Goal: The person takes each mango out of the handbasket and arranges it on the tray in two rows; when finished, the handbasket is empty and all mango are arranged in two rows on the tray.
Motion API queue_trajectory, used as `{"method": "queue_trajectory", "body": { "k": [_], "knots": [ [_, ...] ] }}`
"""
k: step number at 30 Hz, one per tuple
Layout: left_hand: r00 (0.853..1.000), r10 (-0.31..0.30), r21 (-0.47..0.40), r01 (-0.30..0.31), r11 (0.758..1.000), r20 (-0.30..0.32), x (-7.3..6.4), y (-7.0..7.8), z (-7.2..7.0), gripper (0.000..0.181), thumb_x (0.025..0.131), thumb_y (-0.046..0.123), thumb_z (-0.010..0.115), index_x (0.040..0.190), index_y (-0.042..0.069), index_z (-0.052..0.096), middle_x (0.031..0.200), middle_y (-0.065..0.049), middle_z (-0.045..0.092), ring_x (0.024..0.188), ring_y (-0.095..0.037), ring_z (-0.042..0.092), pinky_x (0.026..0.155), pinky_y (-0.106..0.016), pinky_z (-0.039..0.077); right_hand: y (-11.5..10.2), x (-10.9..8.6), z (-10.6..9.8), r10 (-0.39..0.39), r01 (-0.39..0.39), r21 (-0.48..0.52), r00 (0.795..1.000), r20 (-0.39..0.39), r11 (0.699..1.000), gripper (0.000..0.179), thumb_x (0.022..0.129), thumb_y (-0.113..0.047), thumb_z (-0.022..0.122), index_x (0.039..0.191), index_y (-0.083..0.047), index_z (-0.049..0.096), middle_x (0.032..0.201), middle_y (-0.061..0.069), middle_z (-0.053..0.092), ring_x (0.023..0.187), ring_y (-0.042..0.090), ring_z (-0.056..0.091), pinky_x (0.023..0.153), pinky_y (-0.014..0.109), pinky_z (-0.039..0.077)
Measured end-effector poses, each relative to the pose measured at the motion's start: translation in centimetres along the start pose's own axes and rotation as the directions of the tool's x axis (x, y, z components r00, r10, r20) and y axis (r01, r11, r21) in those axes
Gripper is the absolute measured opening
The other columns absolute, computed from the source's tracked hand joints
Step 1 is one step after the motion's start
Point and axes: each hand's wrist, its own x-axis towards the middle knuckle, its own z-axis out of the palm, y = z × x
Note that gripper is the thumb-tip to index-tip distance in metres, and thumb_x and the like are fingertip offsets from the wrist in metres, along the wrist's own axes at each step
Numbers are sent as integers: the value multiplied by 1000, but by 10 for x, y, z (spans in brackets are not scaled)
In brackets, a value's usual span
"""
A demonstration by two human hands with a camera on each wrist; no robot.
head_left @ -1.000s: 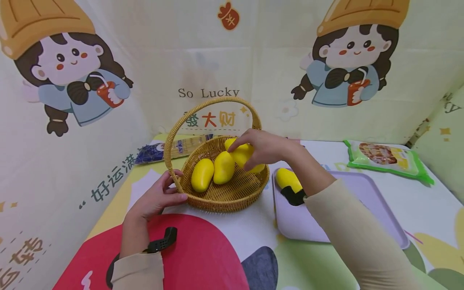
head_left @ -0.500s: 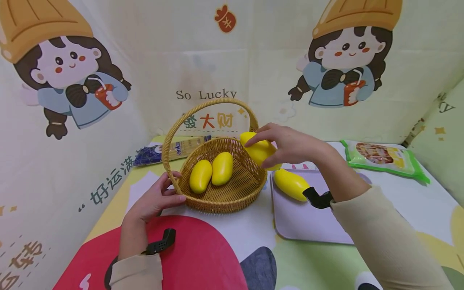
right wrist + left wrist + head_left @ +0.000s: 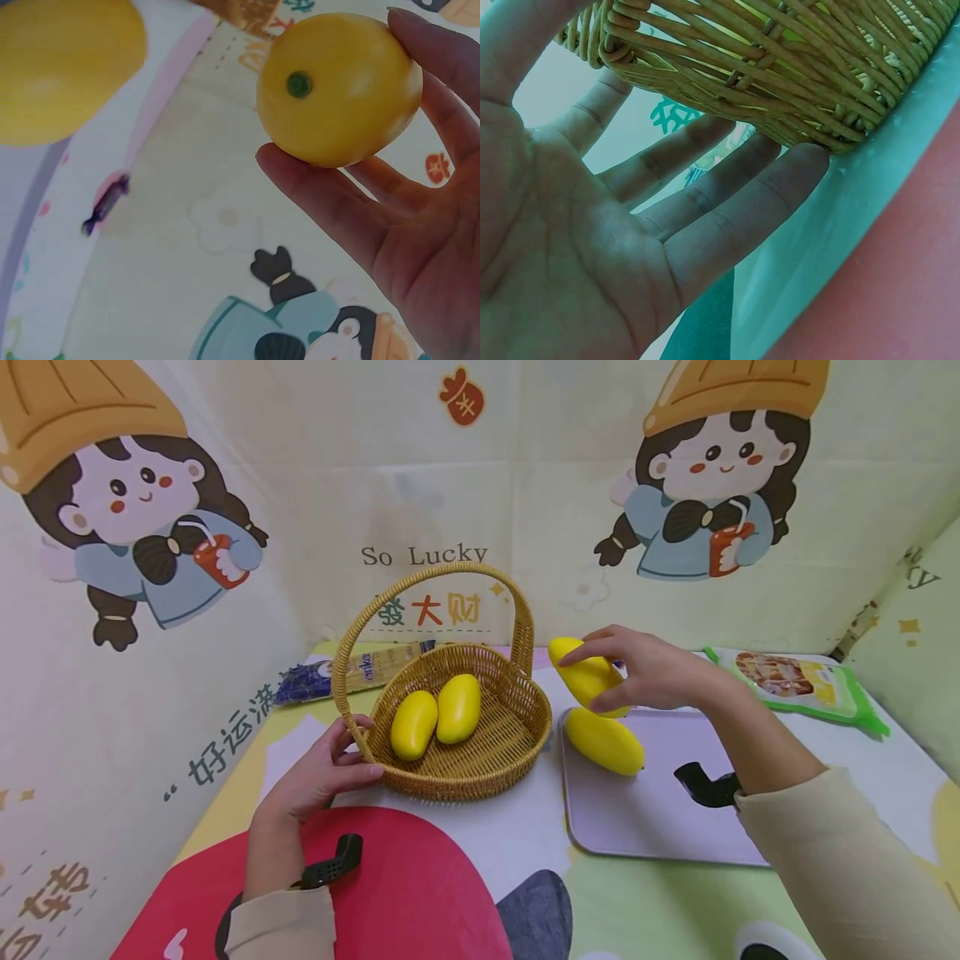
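A yellow mango [image 3: 581,672] is in my right hand [image 3: 660,672], pinched between thumb and fingers above the tray's back left corner. In the right wrist view the end of this mango [image 3: 345,97], with a green stem spot, faces the camera. Another mango [image 3: 604,742] lies on the lilac tray [image 3: 637,818] just below. Two mangoes, one at left [image 3: 414,725] and one beside it [image 3: 459,708], rest in the wicker basket [image 3: 450,787]. My left hand [image 3: 318,772] holds the basket's left rim by the handle base; its fingers [image 3: 735,225] touch the woven side in the left wrist view.
Behind the basket lies a blue and gold packet [image 3: 352,672]. A green-edged food packet [image 3: 798,685] is at the back right. The tall basket handle [image 3: 435,572] arches over the basket. A small dark purple thing [image 3: 105,202] lies beyond the tray.
My right hand has lifted a mango out of the basket and carried it right, over the tray's back left corner. The left hand stays at the basket's rim.
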Motion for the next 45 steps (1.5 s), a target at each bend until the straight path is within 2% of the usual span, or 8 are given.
{"method": "queue_trajectory", "body": {
  "k": [5,10,16,21,32,40,45],
  "knots": [
    [1000,14,15,-14,1000,3,1,2,-1,70,92,17,77,145,12,31,155,-23,42,138,-37,55,95,-26,56,20,-11,-2,46,-46,-5,998,-31,999,56,86,-18,82,139,-25,65,156,17,43,137,43,45,107,70,42],
    [1000,15,10,-15,1000,7,3,2,-1,70,92,17,77,145,12,31,154,-24,43,136,-35,57,95,-27,57,39,-20,-4,84,-83,12,996,-35,996,62,87,-18,81,145,-22,59,158,21,40,137,46,43,104,72,43],
    [1000,17,14,-17,1000,4,2,0,-1,71,92,15,78,146,10,31,154,-24,42,133,-33,59,95,-28,57,60,-28,-4,184,-183,29,982,-33,983,70,88,-21,81,152,-22,51,158,23,36,132,51,43,94,65,54],
    [1000,14,16,-14,1000,-1,2,1,-1,72,91,16,78,146,11,31,156,-23,41,135,-36,57,95,-27,57,78,-36,-4,237,-236,53,971,-23,970,70,89,-25,80,153,-22,50,156,23,39,130,52,44,88,58,57],
    [1000,9,6,-9,1000,1,2,-3,-1,71,92,16,78,145,13,31,156,-22,41,137,-37,55,96,-27,56,112,-51,4,285,-286,39,958,29,958,72,88,-30,80,153,-22,50,144,24,53,121,48,54,81,52,59],
    [1000,5,7,-5,1000,-4,3,-3,0,72,92,16,78,146,12,31,156,-22,42,136,-36,56,95,-27,56,133,-68,8,350,-351,5,935,48,936,76,88,-33,80,155,-22,46,146,31,46,117,49,51,78,53,56],
    [1000,2,8,-2,1000,-6,2,-3,1,72,92,16,78,146,12,31,156,-22,42,137,-36,55,95,-27,56,145,-75,15,338,-339,-2,939,62,941,76,86,-26,81,154,-17,47,149,33,42,120,56,49,82,59,57]
  ]
}}
